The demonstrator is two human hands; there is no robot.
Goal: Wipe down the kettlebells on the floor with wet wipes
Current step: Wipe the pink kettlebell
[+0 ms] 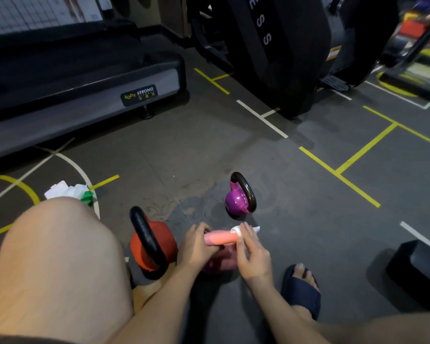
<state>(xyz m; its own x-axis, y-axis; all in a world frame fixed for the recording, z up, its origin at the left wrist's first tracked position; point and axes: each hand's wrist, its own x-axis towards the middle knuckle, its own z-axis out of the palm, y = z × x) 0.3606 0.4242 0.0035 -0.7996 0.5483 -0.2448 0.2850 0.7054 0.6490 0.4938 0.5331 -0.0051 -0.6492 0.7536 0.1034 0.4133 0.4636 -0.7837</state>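
- Wiping the pink kettlebell (219, 239) looks to be the step in hand in the head view; it stands on the floor (209, 155) between the person's legs, its body mostly hidden under the hands.
- The left hand (196, 248) curls round the near end of its handle, steadying it.
- The right hand (252, 254) pinches a white wipe (236, 230) against the far end of the handle, and the fingers not on the wipe are loosely spread.
- A red kettlebell (157, 247) with a black handle stands just beside the pink one, on its left; whether they touch I cannot tell.
- A purple kettlebell (237, 198), also black-handled, stands apart, farther out.
- Crumpled wipes (68, 192) lie near the left knee (55, 264), short of a treadmill (85, 90).
- Judged from their look, the bells are heavy and rigid, with a glossy coat that may turn slippery once wet.
- Take one by the handle, with a full grip rather than fingertips, and tilt it instead of lifting it to reach the underside.
- The wipe is light, limp and easily bunched, so it probably works best folded flat under the fingers and wrapped round the handle.
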